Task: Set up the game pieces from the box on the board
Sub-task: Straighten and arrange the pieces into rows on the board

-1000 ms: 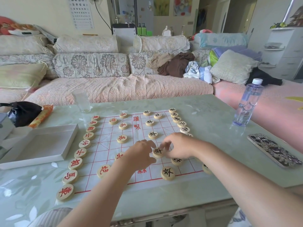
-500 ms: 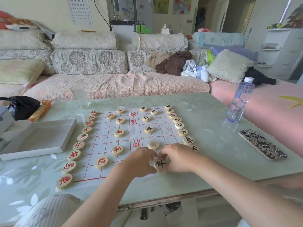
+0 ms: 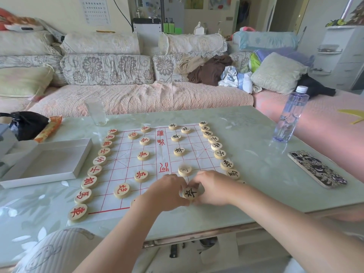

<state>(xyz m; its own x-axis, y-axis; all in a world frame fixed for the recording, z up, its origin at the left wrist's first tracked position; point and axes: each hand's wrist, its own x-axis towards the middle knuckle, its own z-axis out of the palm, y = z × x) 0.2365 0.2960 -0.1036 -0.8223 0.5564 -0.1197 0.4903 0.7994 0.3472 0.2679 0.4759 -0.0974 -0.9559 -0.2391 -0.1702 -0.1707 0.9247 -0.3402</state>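
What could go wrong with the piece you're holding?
The left hand and right hand both pinch one black piece over the board. It might land off its crossing, or a knuckle could nudge the pale piece just beyond them. The left wrist crosses the thin board and might drag it.

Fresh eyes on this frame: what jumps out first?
The left hand and right hand meet at the near edge of the board, pinching one black-marked piece between them. A row of red-marked pieces lines the board's left edge, black-marked ones its right edge. An open white box sits left of the board; a water bottle and a phone lie to its right.
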